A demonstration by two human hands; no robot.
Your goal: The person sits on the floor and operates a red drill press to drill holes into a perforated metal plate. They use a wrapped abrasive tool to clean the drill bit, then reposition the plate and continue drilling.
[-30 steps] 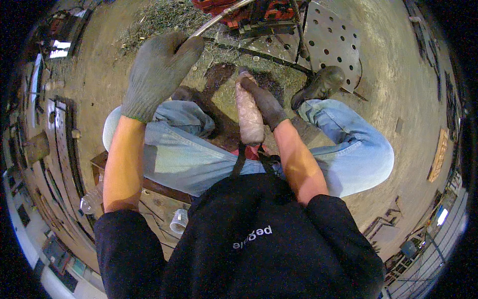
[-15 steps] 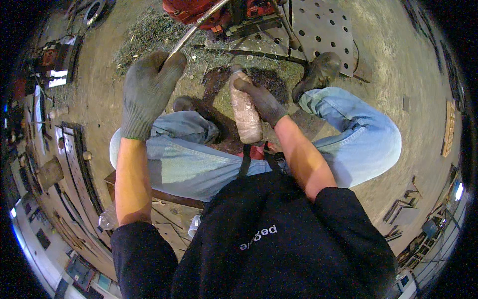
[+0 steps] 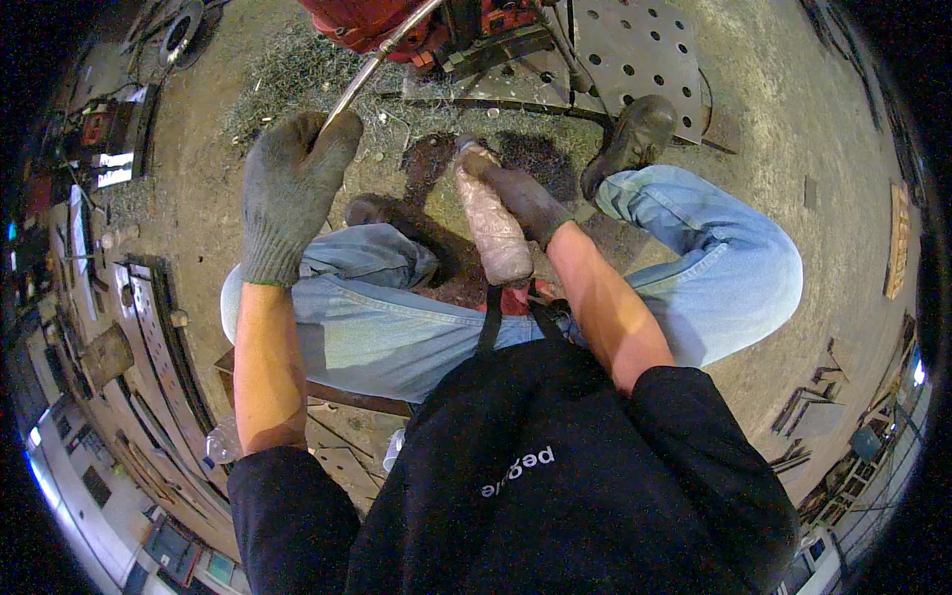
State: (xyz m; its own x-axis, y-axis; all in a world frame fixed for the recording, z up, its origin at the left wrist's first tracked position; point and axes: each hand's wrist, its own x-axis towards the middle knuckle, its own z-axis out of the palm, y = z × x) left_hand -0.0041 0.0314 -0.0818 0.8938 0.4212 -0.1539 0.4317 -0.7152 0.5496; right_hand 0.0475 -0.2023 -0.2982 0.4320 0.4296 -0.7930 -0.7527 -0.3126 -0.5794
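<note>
My left hand (image 3: 293, 198), in a grey knit work glove, is closed round the lower end of a shiny metal rod (image 3: 375, 64). That rod slants up and right across a red machine (image 3: 362, 22) at the top of the view. Between my knees, my right hand (image 3: 523, 206), gloved in darker grey, grips a dirty, brownish plastic bottle (image 3: 501, 253) round its upper part. The bottle lies tilted, with its capped end pointing away from me and its base toward my lap. What is inside it cannot be made out.
Metal shavings (image 3: 297, 84) lie heaped on the floor left of the machine. A perforated steel plate (image 3: 635, 59) is at its right, near my boot (image 3: 643, 134). Steel stock (image 3: 159, 337) lies along the left, and a clear plastic bottle (image 3: 224, 441) sits beside my left arm.
My left hand and the rod's end have shifted slightly down and left. The held bottle's base has swung a little to the right. Both grips stay the same.
</note>
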